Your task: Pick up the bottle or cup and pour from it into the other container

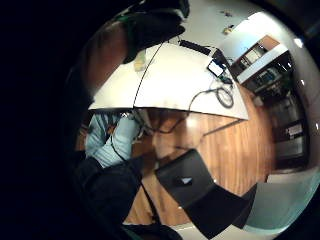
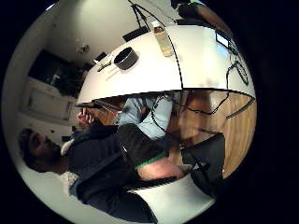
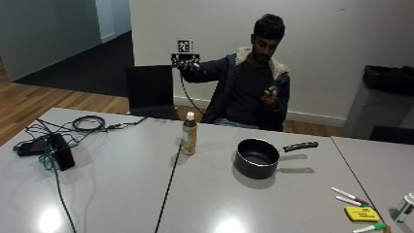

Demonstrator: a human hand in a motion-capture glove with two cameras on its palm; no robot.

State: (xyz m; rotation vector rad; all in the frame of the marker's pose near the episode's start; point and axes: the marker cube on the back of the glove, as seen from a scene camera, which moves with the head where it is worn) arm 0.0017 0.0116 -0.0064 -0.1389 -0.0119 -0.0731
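Note:
A clear bottle [image 3: 189, 135] of orange-brown liquid with a white cap stands upright near the middle of the grey table [image 3: 116, 194]. To its right sits a black saucepan [image 3: 257, 159], its handle pointing away to the right. My gloved right hand [image 3: 188, 63] is raised at head height behind the table's far edge, well above and behind the bottle, and holds nothing. Its fingers look loosely curled. The thumb side palm view shows the bottle [image 2: 163, 41] and the saucepan [image 2: 125, 58] far off on the table.
A black box with coiled cables [image 3: 57, 150] lies at the table's left. Markers [image 3: 349, 196] and a yellow block [image 3: 361, 213] lie at the front right. A black chair [image 3: 152, 92] stands behind the table. The person's bare hand [image 3: 270, 93] is held up at chest height.

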